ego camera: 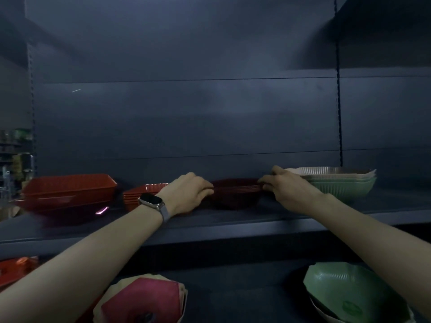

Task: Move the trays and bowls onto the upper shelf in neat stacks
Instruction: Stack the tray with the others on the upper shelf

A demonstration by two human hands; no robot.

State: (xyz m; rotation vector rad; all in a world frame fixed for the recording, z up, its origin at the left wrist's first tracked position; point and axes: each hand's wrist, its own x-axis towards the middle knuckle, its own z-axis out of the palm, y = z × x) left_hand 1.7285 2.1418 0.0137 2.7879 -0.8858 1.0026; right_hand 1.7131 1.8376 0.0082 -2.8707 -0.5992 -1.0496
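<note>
A stack of dark red bowls (235, 194) stands on the upper shelf (233, 223). My left hand (189, 192) grips its left rim and my right hand (286, 187) grips its right rim. Left of it lies a low stack of red ribbed trays (137, 197), partly hidden by my left wrist. A deeper red tray stack (67, 193) stands further left. To the right is a stack of pale green and beige bowls (338, 183). On the lower shelf lie a green bowl stack (347, 292), a pink and beige bowl stack (142, 299) and red trays (16, 269).
The dark back panel (186, 117) closes off the shelf behind the stacks. Slotted uprights run at the left (32, 113) and right (338, 89). Bare shelf surface lies right of the green bowls (401, 201). Stocked shelves show dimly at far left (14, 155).
</note>
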